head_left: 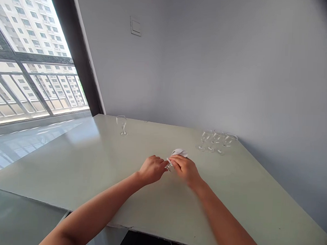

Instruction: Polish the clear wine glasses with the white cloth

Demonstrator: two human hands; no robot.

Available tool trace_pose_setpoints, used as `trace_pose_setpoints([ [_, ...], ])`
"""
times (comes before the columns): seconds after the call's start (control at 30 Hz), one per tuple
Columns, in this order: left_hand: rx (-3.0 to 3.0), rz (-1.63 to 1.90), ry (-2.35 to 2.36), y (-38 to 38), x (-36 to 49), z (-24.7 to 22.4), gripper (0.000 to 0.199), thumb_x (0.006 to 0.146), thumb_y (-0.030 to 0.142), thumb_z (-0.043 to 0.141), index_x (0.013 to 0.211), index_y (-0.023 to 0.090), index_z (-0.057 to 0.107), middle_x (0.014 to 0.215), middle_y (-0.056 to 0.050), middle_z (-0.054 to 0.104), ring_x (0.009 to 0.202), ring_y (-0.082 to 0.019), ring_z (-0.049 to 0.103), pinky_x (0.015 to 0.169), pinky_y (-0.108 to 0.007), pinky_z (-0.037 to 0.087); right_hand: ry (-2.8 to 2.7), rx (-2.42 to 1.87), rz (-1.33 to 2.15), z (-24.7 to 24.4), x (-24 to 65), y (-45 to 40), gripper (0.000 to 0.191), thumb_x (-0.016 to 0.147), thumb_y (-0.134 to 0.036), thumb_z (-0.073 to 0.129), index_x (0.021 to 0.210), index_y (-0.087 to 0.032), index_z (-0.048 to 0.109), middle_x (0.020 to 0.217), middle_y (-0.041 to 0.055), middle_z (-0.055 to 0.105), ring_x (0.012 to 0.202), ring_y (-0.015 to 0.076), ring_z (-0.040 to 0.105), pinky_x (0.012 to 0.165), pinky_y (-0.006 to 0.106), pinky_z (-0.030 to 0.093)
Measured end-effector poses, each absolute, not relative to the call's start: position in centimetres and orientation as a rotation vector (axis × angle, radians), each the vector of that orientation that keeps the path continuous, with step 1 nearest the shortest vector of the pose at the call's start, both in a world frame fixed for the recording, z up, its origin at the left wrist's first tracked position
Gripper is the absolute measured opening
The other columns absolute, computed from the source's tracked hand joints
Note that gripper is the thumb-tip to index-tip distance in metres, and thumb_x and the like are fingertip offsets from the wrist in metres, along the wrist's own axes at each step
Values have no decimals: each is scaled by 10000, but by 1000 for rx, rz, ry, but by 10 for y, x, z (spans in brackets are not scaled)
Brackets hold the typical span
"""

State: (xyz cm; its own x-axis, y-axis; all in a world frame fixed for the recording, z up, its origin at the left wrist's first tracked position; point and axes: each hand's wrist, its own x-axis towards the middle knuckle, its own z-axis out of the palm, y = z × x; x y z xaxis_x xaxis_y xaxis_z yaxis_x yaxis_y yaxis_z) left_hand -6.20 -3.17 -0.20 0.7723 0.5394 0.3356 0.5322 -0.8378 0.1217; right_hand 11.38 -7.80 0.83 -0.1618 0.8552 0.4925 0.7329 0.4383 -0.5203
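Note:
Above the middle of the table my two hands are close together. My left hand (pixel 154 169) has its fingers closed round a clear wine glass (pixel 168 168); only a small shiny part of it shows between the hands. My right hand (pixel 185 168) is closed on a white cloth (pixel 180 152), which sticks out beyond the knuckles. Part of the cloth also shows by the fingertips, against the glass. Most of the held glass is hidden by my fingers.
A pale table (pixel 110 160) runs back to grey walls. One stemmed glass (pixel 122 126) stands at the back left. Three more stemmed glasses (pixel 215 141) stand close together at the back right. A window (pixel 39 55) is at the left; a dark gap (pixel 150 242) lies below the front edge.

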Motion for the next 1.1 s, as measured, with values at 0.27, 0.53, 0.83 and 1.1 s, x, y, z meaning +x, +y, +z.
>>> trace_pose_setpoints([
  [0.27,2637,691,1132,-33,-47,-23,443,860,311,377,1289,209,348,875,-80,613,718,-198,574,660,-301,404,-753,-1026,1101,-10,113,-67,443,782,-551,442,972,-192,622,941,60,659,904,235,597,773,362,474],
  [0.53,2668,996,1274,-44,-37,-23,523,784,95,374,1300,146,314,1237,-146,411,1091,-249,417,899,-397,354,-834,-801,1237,-3,68,-84,396,767,-481,526,1079,-236,529,1098,56,595,1009,222,547,820,357,458],
  [0.83,1706,780,783,-45,-41,1,460,774,251,500,1221,180,424,1212,-108,492,1093,-240,469,916,-394,371,-687,-892,1347,-11,76,-80,340,628,-396,700,852,-163,596,748,32,653,745,200,609,666,317,470],
  [1.1,934,797,583,-37,-47,3,498,668,344,679,1074,162,457,1077,-131,591,849,-195,604,740,-326,477,-858,-949,1494,-8,71,-85,331,684,-464,633,763,-143,624,652,30,625,636,174,580,582,283,436],
])
